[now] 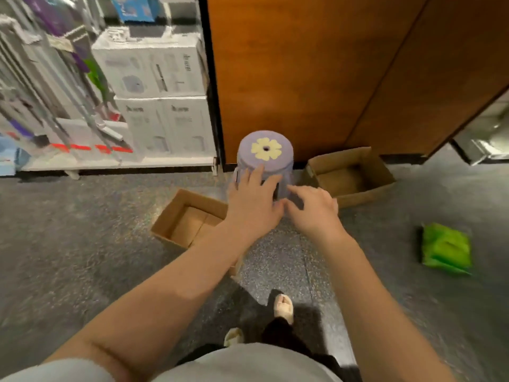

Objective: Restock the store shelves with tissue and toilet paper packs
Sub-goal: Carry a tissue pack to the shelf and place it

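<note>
Left hand: the left hand (254, 199) reached forward with straight, spread fingers, released and holding nothing; its fingertips lay over the near side of the stool, though real contact could not be told.
Right hand: the right hand (314, 208) reached out just beside the left, fingers relaxed and slightly bent, grasping nothing, apart from the stool's lower edge.
Stool: a purple plastic stool (265, 158) with a yellow flower on its round top stood upright on the floor against the wooden panel.
Pack: a green pack (445, 249) lay flat on the floor at the right, well apart from both hands and not on any shelf.
Boxes: one open cardboard box (190, 219) sat left of the stool, partly under the left forearm; another open cardboard box (349, 175) sat to the stool's right, by the panel.
Shelf: a low shelf (118, 161) at the left carried stacked white cartons (154, 86) and blurred long-handled goods.
Panel: a brown wooden panel (303, 73) rose behind the stool.
Floor: grey speckled floor (82, 244), with the person's pale shoes near the bottom of the view.
</note>
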